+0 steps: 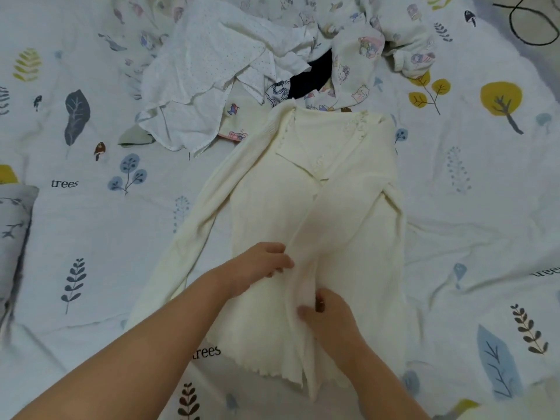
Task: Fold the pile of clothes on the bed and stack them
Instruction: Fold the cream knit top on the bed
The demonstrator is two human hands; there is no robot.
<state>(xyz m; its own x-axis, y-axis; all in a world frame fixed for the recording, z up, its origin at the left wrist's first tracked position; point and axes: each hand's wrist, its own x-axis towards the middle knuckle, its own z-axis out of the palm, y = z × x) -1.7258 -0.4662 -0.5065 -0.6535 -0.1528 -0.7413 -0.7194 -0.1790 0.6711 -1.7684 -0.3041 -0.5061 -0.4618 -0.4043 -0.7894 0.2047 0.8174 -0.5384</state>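
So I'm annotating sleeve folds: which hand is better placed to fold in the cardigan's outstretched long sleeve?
The left hand, probably. The outstretched sleeve of the cream cardigan lies on the person's left side, just beside that forearm. The right hand pinches the front placket and would have to cross the body.

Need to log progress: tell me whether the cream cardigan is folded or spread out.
Spread out. The cream cardigan lies flat on the bed sheet, one sleeve extended; both hands pinch its front edges.

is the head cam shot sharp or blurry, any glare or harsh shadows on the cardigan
Head view: soft, even light with no glare or hard shadows; the cream cardigan looks washed out, its knit texture faint. Both hands, left hand and right hand, are slightly soft. Wide-angle bending shows toward the bedsheet edges.
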